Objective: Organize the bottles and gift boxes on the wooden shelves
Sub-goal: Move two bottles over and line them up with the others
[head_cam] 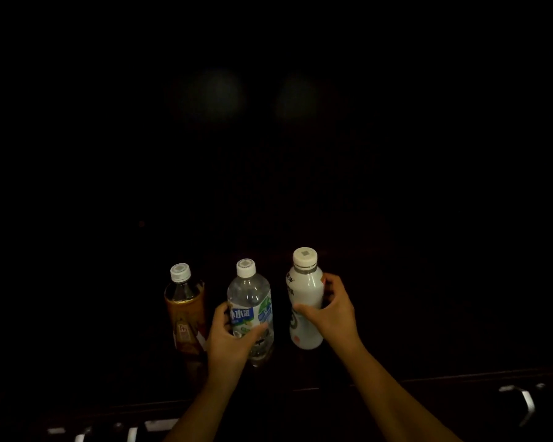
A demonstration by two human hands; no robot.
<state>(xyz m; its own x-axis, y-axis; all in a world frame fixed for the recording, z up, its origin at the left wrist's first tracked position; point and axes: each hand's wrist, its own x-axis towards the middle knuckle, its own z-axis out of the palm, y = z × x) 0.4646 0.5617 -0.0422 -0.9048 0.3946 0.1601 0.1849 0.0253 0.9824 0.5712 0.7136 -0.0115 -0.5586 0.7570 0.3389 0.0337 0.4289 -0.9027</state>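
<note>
Light: v. dark, only the bottles, my hands and forearms show clearly; surface under them is near-black, can't tell what it is.
Left hand [233, 341]: wrapped round the lower half of the clear plastic water bottle w/ white cap and blue-green label [250, 309]. Thumb on the left side of the label, fingers curling across the front low down. Firm grasp.
Water bottle: upright, middle of the three; clear base peeks out below my fingers.
Right hand [331, 309]: clasped on the white opaque plastic bottle w/ cream cap [304, 301]. Thumb across the front at mid-body, fingers round the right side and back.
White bottle: upright, rightmost, cap sits a bit higher in view than the other two caps. Dark print near the shoulder, a round mark lower down, too dim to read.
Amber tea bottle w/ white cap and brown label [186, 309]: upright, leftmost, nobody touching it. Just beside my left wrist, apart from the water bottle.
Row: three bottles side by side, left to right amber, clear, white, gaps between all.
Front edge: dark ledge line runs across below my forearms; pale metal bits [524, 403] low right and more glints [109, 430] low left, can't tell what they are.
Background: two faint blurry glows [219, 94] up top, rest black.
</note>
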